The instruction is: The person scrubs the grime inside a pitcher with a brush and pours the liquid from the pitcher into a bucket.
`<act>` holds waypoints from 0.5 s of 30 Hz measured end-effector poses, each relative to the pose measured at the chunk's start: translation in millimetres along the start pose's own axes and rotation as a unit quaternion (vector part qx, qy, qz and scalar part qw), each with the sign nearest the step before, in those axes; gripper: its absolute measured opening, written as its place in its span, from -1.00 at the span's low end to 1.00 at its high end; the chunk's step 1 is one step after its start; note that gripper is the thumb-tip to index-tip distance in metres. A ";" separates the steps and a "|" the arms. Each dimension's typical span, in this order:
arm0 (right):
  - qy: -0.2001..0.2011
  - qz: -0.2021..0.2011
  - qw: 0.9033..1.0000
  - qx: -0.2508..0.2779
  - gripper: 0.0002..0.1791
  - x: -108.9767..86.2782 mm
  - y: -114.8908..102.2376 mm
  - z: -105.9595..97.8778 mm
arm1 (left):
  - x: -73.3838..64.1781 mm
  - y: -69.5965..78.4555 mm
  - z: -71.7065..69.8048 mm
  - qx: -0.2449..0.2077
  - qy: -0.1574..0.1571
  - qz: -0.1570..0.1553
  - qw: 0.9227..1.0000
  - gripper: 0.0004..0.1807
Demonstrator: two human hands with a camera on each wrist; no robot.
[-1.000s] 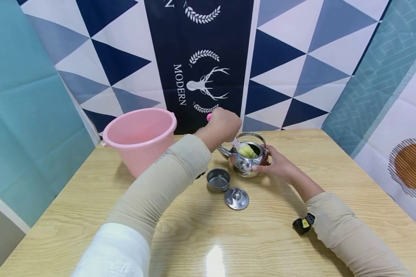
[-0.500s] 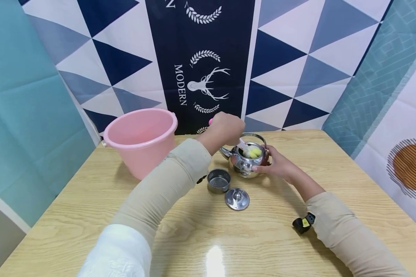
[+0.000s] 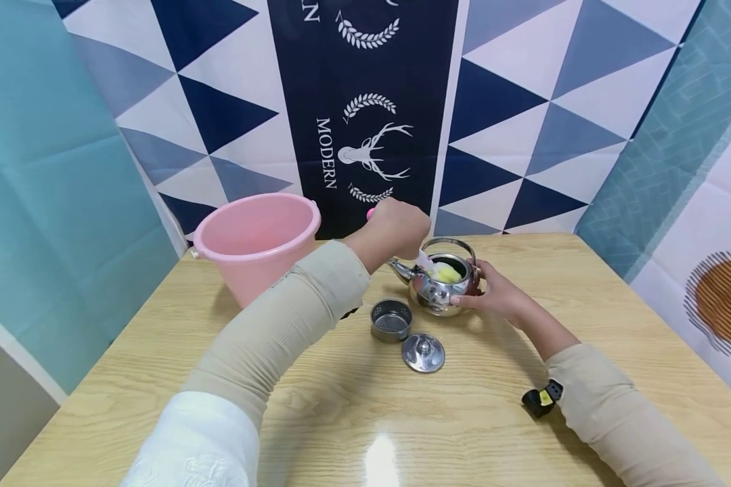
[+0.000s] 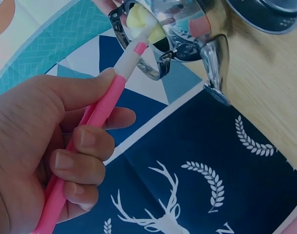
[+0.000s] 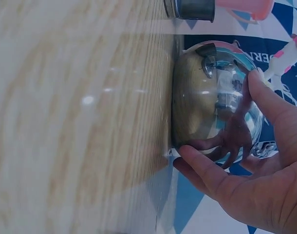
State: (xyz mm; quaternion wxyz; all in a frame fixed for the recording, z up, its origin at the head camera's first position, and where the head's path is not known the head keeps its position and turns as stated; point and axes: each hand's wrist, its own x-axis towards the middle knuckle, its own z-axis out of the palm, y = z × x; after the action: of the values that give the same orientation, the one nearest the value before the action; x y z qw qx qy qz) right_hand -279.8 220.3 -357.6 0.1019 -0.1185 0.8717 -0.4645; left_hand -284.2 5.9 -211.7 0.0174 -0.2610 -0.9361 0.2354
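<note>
In the left wrist view my left hand curls its fingers round the pink and white handle of a sponge brush. The brush's yellow and white sponge head sits in the opening of a shiny metal teapot. My right hand holds the teapot's side, thumb and fingers spread round its belly; the right wrist view shows that hand against the polished wall. The teapot stands upright on the table, spout to the left, its hoop handle raised. The sponge's lower part is hidden inside.
A perforated metal strainer cup stands in front of the teapot, with a metal lid beside it. At the back left is a pink bucket. Patterned cloth panels rise behind the wooden table.
The sponge head has shifted about in the teapot's opening, first rightward, then slightly back left and lower. The right hand keeps its hold. The head view has swung slightly left.
</note>
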 end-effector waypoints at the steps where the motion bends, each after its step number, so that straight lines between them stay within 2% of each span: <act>1: 0.001 0.000 1.000 -0.001 0.15 -0.4 0.7 0.3 | -0.4 0.3 0.2 0.005 0.003 -0.001 1.000 -0.90; 6: 0.001 -0.005 1.000 0.000 0.14 -2.6 1.1 1.4 | 0.5 2.5 2.4 0.027 0.016 -0.005 1.000 -0.88; 11: 0.001 -0.009 1.000 0.005 0.13 -4.2 0.8 1.0 | 5.1 5.8 5.6 0.049 0.026 -0.004 0.998 -0.65; 15: 0.003 -0.011 1.000 0.009 0.13 -3.3 0.1 0.4 | 9.0 7.1 6.8 0.062 0.046 0.002 0.997 -0.69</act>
State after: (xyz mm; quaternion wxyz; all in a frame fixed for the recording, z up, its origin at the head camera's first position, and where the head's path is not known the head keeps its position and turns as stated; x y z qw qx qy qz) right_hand -276.5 221.0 -357.7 0.0952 -0.1255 0.8664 -0.4738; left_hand -289.7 12.8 -221.7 0.0759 -0.2716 -0.9175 0.2805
